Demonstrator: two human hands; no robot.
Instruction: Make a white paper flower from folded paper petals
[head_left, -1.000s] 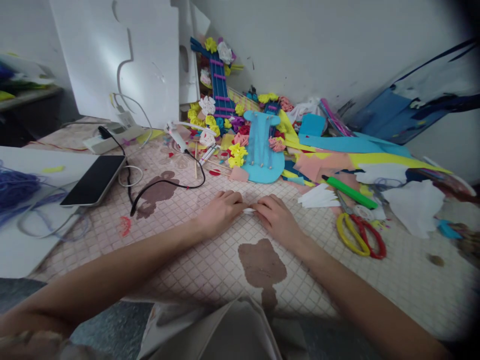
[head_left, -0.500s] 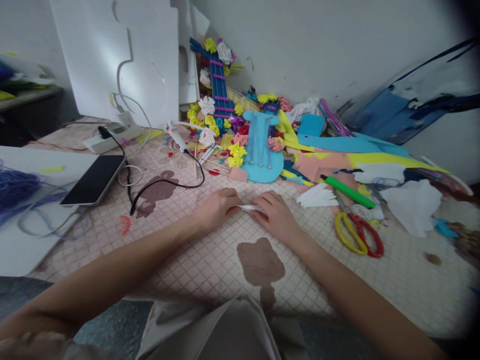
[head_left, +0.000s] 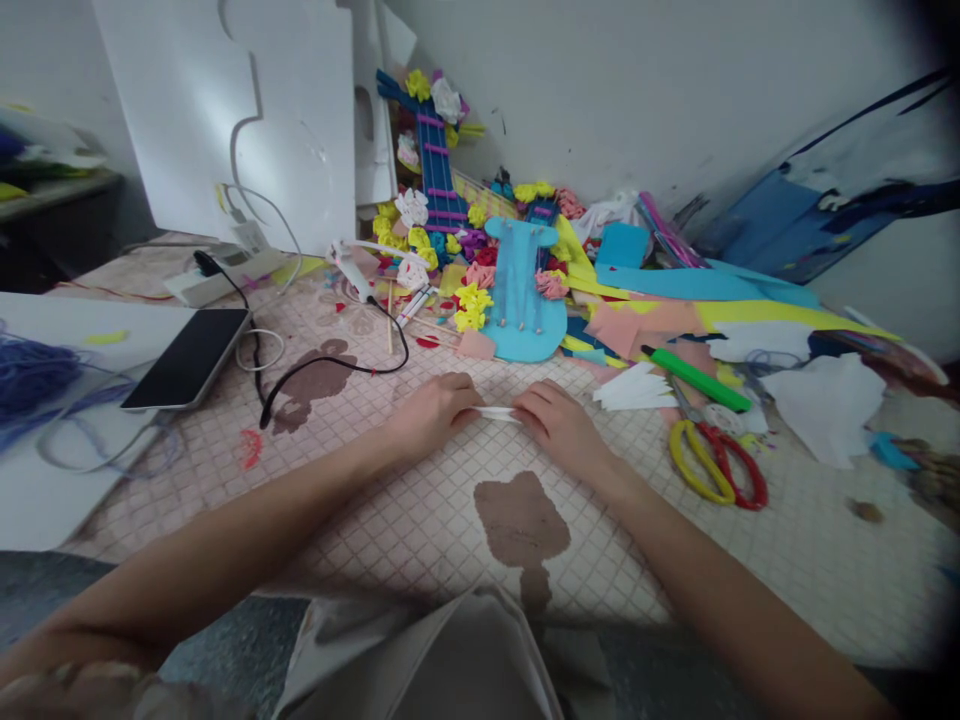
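White paper strip [head_left: 496,412] sits low over the middle of the table [head_left: 420,540], stretched between both hands. Yellow-and-red scissors [head_left: 716,465] and a green marker [head_left: 697,380] lie toward the right edge. A blue foam guitar [head_left: 525,300] lies behind the strip, and a phone [head_left: 187,358] toward the left edge. Left hand [head_left: 431,415] and right hand [head_left: 559,425], fingers curled, each pinch one end.

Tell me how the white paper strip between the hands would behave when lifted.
The white paper strip looks thin and narrow, so it is probably light and floppy, sagging if held at one end. Flat, pinched between left hand and right hand, it likely will not roll.
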